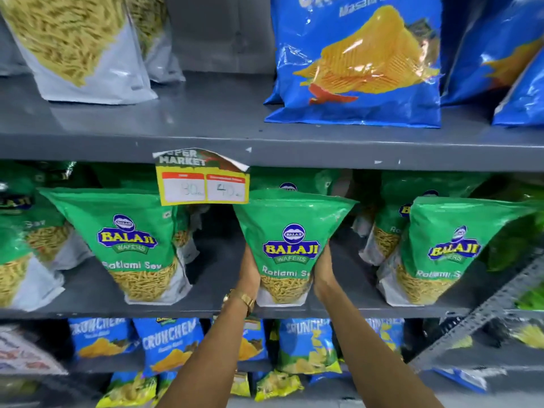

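A green Balaji Ratlami Sev pouch stands upright on the middle grey shelf, near its front edge. My left hand grips the pouch's left side and my right hand grips its right side, fingers hidden behind the pouch. A gold watch is on my left wrist.
More green sev pouches stand left and right of it. A yellow price tag hangs from the upper shelf's edge. Blue chips bags sit on the top shelf, and blue Crunchem bags below. A slotted metal upright slants at the right.
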A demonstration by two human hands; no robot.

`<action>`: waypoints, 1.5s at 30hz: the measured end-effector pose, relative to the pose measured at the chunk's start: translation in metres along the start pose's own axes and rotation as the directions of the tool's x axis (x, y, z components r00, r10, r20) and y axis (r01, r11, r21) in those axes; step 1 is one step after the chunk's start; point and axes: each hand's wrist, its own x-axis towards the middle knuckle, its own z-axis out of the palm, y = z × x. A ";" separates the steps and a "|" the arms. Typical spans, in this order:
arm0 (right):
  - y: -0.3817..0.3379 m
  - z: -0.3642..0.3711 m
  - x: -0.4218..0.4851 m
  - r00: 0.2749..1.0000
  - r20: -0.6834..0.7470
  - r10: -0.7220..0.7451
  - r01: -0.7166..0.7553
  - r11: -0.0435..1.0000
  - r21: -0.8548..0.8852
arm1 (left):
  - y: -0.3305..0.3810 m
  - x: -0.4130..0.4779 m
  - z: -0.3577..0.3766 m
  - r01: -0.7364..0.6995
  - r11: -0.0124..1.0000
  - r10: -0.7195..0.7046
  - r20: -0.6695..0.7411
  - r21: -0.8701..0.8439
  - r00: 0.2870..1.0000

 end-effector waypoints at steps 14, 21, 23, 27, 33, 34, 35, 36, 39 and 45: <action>-0.002 -0.011 -0.011 0.983 -0.175 -0.060 0.063 0.998 0.014 | -0.005 -0.011 -0.002 -0.164 0.974 0.144 -0.135 -0.155 0.980; -0.008 -0.079 -0.079 0.681 -0.448 -0.579 0.480 0.815 -0.325 | -0.055 -0.100 0.017 -0.743 0.505 0.803 0.078 0.439 0.591; -0.022 -0.109 -0.090 0.477 -0.508 -0.717 0.539 0.695 -0.475 | -0.068 -0.115 0.041 -0.863 0.311 0.814 0.358 0.399 0.458; -0.058 -0.176 -0.075 0.363 -0.646 -0.672 0.437 0.735 -0.519 | -0.086 -0.121 0.108 -0.831 0.454 0.659 0.507 0.321 0.556; -0.081 -0.229 -0.028 0.777 -0.568 -0.270 0.263 0.960 -0.097 | -0.103 -0.072 0.205 -0.223 0.950 0.204 0.108 0.216 0.973; -0.086 -0.239 -0.019 0.841 -0.517 -0.159 0.180 0.984 -0.011 | -0.104 -0.063 0.214 -0.172 0.972 0.161 0.082 0.158 0.984; -0.090 -0.248 -0.009 0.884 -0.461 -0.074 0.107 0.993 0.046 | -0.106 -0.056 0.223 -0.145 0.985 0.138 0.078 0.097 0.987; -0.097 -0.255 0.000 0.917 -0.399 -0.024 0.065 0.994 0.091 | -0.107 -0.049 0.230 -0.129 0.991 0.125 0.088 0.047 0.988; -0.112 -0.260 0.022 0.962 -0.271 0.019 0.020 0.990 0.141 | -0.111 -0.033 0.244 -0.092 0.995 0.086 0.136 0.037 0.987; -0.111 -0.263 0.036 0.986 -0.159 0.057 -0.058 0.998 0.000 | -0.111 -0.032 0.250 -0.014 1.000 0.019 0.178 -0.028 0.984</action>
